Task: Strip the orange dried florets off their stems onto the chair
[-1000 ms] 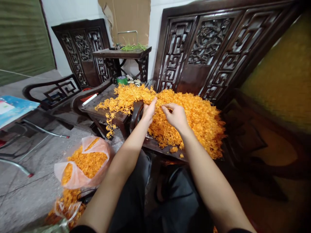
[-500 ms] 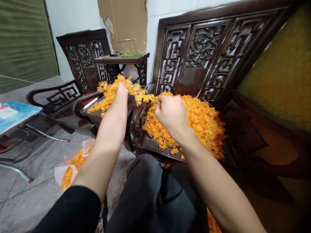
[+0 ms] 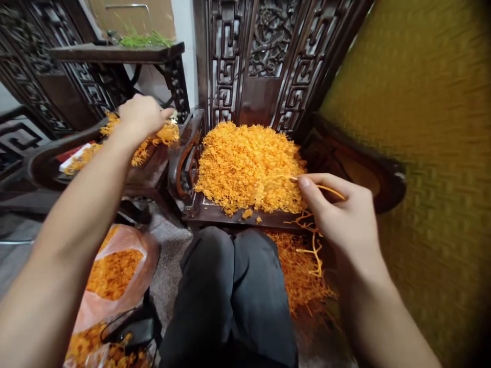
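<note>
In the head view my right hand (image 3: 345,209) pinches a thin orange plastic stem (image 3: 332,192) between thumb and forefinger. A blurred paler strand stretches left from the fingertips across a large heap of small orange plastic pieces (image 3: 245,163), which lies on a dark wooden chair seat. My left hand (image 3: 141,115) reaches over a smaller clump of orange pieces (image 3: 166,134) on a dark wooden surface at the left. Its thumb points right, beside a small whitish bit; the other fingers are hidden beneath the hand. Orange branching stems (image 3: 316,255) hang below my right hand.
A pink plastic bag (image 3: 149,255) of orange pieces stands on the floor at the left, near a black object (image 3: 134,327). More orange stems (image 3: 293,271) lie beneath the seat. Green sprigs (image 3: 146,39) rest on a side table (image 3: 115,54). A woven yellowish panel (image 3: 429,102) rises at right.
The view has turned down and right. My hands have moved farther apart. My right hand has turned from a closed fist to a pinch on a stem.
</note>
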Demonstrator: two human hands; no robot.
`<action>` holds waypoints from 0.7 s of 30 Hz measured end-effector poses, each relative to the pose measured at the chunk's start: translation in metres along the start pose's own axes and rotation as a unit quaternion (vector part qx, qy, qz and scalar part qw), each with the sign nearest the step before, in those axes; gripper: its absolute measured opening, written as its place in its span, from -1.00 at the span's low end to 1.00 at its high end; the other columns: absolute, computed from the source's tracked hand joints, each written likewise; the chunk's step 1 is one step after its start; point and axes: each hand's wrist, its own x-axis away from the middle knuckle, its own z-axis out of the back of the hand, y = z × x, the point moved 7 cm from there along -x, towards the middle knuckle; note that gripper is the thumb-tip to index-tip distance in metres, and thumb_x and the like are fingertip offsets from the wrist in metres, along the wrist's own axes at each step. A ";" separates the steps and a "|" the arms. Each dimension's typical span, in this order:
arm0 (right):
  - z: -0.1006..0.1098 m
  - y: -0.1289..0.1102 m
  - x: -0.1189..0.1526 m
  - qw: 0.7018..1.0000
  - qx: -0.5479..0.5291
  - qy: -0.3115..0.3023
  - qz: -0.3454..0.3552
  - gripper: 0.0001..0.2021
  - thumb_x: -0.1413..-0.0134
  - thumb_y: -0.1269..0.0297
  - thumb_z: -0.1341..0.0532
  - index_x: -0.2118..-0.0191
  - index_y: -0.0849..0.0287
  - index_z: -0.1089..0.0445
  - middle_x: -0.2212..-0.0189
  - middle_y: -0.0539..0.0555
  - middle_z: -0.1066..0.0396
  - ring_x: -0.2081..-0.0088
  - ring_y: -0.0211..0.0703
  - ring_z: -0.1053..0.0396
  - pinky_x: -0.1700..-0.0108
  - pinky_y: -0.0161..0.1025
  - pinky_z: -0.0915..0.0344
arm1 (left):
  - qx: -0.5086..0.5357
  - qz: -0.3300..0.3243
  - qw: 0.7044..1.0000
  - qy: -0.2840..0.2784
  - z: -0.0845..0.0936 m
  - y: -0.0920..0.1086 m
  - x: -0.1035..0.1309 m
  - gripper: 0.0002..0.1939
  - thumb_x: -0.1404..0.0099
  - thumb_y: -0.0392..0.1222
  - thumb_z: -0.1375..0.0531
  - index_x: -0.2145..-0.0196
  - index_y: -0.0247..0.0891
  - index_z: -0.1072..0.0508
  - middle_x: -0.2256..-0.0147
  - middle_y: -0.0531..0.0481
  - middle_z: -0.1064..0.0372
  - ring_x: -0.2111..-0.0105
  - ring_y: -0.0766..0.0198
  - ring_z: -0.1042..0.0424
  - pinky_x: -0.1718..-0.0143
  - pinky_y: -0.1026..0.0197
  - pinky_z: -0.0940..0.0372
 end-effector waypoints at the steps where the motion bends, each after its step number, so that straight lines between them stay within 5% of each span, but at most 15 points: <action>1: -0.004 -0.001 0.001 1.000 0.003 -0.012 0.005 -0.79 -0.25 0.05 -0.28 0.29 0.03 -0.58 0.38 0.06 -0.58 0.35 -0.04 -0.54 0.33 -0.13 -0.45 | 0.032 -0.055 0.997 -0.043 -0.014 0.027 0.029 -0.44 -0.51 -0.03 0.03 0.36 -0.56 -0.54 0.42 0.06 -0.48 -0.11 0.18 -0.43 -0.20 0.11 -0.21; 4: -0.016 -0.010 0.005 0.999 -0.006 -0.050 0.016 -0.77 -0.25 0.04 -0.28 0.28 0.04 -0.58 0.35 0.05 -0.58 0.32 -0.04 -0.54 0.29 -0.12 -0.45 | 0.233 -0.140 0.944 -0.188 -0.066 0.087 0.127 -0.80 -0.29 -0.17 -0.31 0.27 -0.41 -0.60 0.31 0.00 -0.54 -0.01 0.08 -0.53 -0.14 0.03 -0.31; 8: -0.007 -0.013 0.009 0.999 -0.009 -0.032 0.035 -0.75 -0.25 0.01 -0.26 0.28 0.04 -0.58 0.32 0.09 -0.57 0.29 -0.02 -0.53 0.24 -0.11 -0.44 | 0.389 -0.058 0.860 -0.325 -0.128 0.094 0.202 -0.82 -0.12 -0.28 -0.43 0.29 -0.30 -0.59 0.39 -0.06 -0.50 0.24 0.11 -0.57 0.12 0.09 -0.43; 11: 0.004 0.004 0.014 0.999 0.011 -0.014 0.039 -0.77 -0.24 0.04 -0.27 0.32 0.04 -0.56 0.36 0.08 -0.55 0.31 -0.04 -0.50 0.24 -0.12 -0.41 | 0.317 -0.094 0.856 -0.398 -0.146 0.083 0.211 -0.86 -0.10 -0.26 -0.44 0.35 -0.26 -0.60 0.44 -0.01 -0.47 0.36 0.17 -0.51 0.18 0.13 -0.38; 17: -0.004 0.054 0.020 0.995 0.072 -0.044 0.061 -0.77 -0.26 0.11 -0.24 0.35 0.07 -0.56 0.40 0.08 -0.54 0.37 -0.05 -0.47 0.24 -0.11 -0.37 | 0.124 -0.203 0.884 -0.403 -0.169 0.068 0.198 -0.72 -0.19 -0.19 -0.39 0.60 -0.20 -0.43 0.63 0.04 -0.21 0.47 0.21 -0.34 0.14 0.13 -0.23; 21: 0.004 0.092 0.015 0.998 0.050 -0.035 -0.012 -0.76 -0.17 0.04 -0.30 0.36 0.08 -0.58 0.42 0.06 -0.57 0.40 -0.03 -0.49 0.33 -0.13 -0.35 | 0.102 -0.197 0.886 -0.407 -0.187 0.067 0.192 -0.70 -0.17 -0.14 -0.39 0.60 -0.17 -0.40 0.63 0.05 -0.18 0.51 0.22 -0.26 0.18 0.14 -0.20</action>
